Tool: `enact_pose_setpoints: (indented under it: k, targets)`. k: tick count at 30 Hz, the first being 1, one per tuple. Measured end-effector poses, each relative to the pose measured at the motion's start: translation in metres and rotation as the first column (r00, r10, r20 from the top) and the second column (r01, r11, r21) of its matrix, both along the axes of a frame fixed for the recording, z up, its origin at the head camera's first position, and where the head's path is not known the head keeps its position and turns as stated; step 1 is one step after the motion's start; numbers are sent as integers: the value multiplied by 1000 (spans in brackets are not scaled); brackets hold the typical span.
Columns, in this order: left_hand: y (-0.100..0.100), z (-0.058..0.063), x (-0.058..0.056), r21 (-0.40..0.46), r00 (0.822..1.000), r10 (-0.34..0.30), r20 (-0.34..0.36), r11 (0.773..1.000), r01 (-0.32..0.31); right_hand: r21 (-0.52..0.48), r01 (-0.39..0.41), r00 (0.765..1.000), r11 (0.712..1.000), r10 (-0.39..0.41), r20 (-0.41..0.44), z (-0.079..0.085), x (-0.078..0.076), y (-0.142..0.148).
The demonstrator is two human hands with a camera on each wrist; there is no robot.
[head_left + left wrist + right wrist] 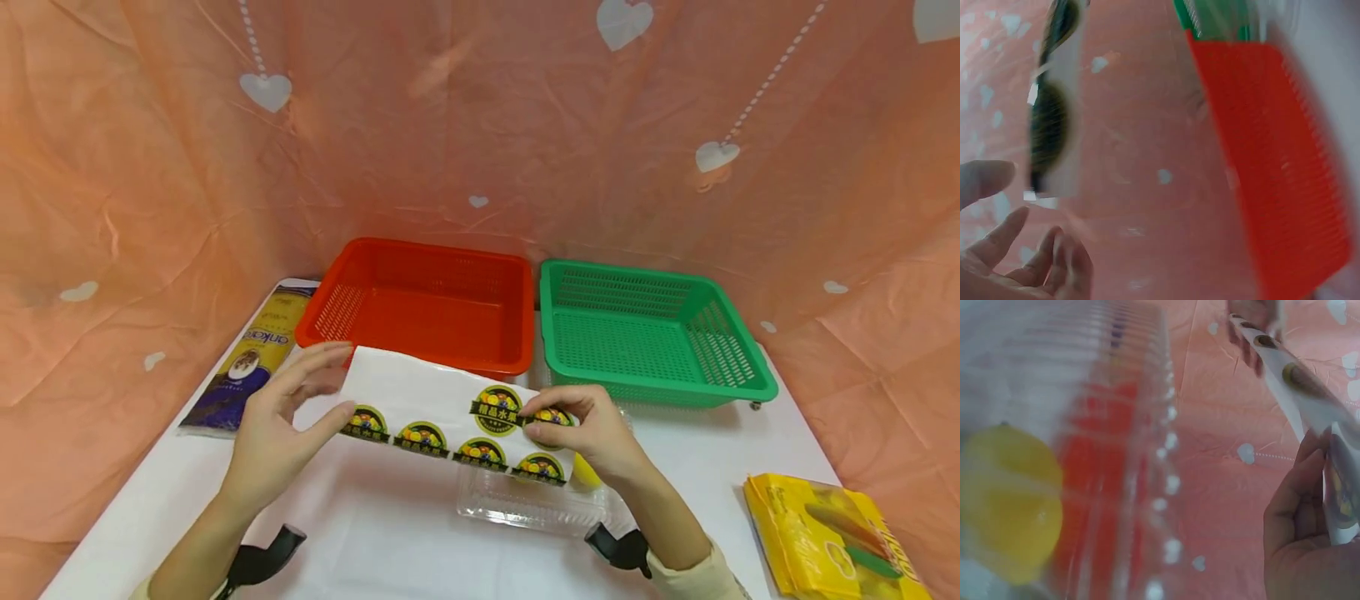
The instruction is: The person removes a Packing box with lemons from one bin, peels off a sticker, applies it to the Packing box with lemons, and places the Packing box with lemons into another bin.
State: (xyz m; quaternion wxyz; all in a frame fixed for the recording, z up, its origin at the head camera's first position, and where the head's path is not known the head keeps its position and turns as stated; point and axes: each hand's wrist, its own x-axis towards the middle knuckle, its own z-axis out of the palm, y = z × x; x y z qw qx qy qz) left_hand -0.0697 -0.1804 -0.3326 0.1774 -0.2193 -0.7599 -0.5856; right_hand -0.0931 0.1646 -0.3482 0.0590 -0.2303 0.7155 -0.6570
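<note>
A white sheet of round fruit-label stickers (427, 396) is held up above the table. My right hand (592, 433) pinches its right end between thumb and fingers, also visible in the right wrist view. At the other end my left hand (277, 425) has thumb and fingers spread around the sheet's edge; the left wrist view shows a gap between the fingertips and the sheet (1060, 137). Beneath the sheet sits a clear plastic box (510, 504), partly hidden. A yellow lemon-like fruit (1013, 503) shows through the box in the right wrist view.
A red basket (517, 350) and a green basket (720, 392) stand side by side at the back. A gold and blue packet (251, 358) lies at left, and a yellow packet (832, 533) at front right. A pink curtain (480, 125) hangs behind.
</note>
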Motion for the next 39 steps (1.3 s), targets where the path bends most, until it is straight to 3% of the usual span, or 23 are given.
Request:
enact_pose_setpoints:
  k: [2, 5, 8, 10, 12, 15, 18, 20, 22, 25, 27, 31, 34, 39]
  targets:
    - [8, 11, -3, -153, 994, 61, -89, 985, -74, 14, -4, 1000, 1000, 4, -2, -1, 0, -1]
    - [26, 25, -7, -318, 988, -24, -150, 948, -26, 37, -25, 1000, 999, 26, -15, -3, -1, -2]
    - [47, 33, -14, -465, 983, -168, -70, 878, 117, 35, -70, 997, 997, 71, -33, -5, 0, -5]
    - [58, 33, -19, -518, 976, -216, 31, 832, 201, 30, -101, 994, 994, 102, -47, -6, 1, -7]
    - [65, 30, -24, -520, 963, -233, 136, 811, 269, 34, -125, 990, 992, 127, -66, -7, 2, -8]
    - [69, 24, -30, -451, 928, -266, 259, 817, 360, 66, -153, 982, 986, 159, -101, -6, 2, -8]
    - [72, 19, -33, -386, 903, -295, 311, 829, 404, 124, -161, 974, 979, 178, -142, -3, 2, -5]
    - [73, 17, -34, -372, 905, -288, 312, 840, 395, 155, -103, 970, 983, 134, -204, 0, 3, -3]
    - [75, 16, -34, -366, 914, -267, 304, 853, 371, 128, 14, 952, 992, 26, -306, 3, 5, -4]
    - [78, 15, -32, -354, 931, -226, 288, 878, 323, -36, 146, 885, 989, -147, -443, 8, 12, -12]
    - [82, 14, -31, -323, 936, -211, 281, 898, 299, -134, 148, 858, 980, -194, -476, 10, 18, -22]
    - [89, 15, -29, -188, 925, -241, 293, 934, 303, -208, 71, 867, 976, -164, -471, 6, 25, -41]
    - [94, 15, -27, -80, 908, -288, 304, 942, 326, -254, 61, 856, 965, -182, -484, -1, 23, -49]
    - [98, 11, -26, 18, 913, -319, 256, 946, 325, -290, 105, 797, 951, -255, -548, -7, 24, -56]
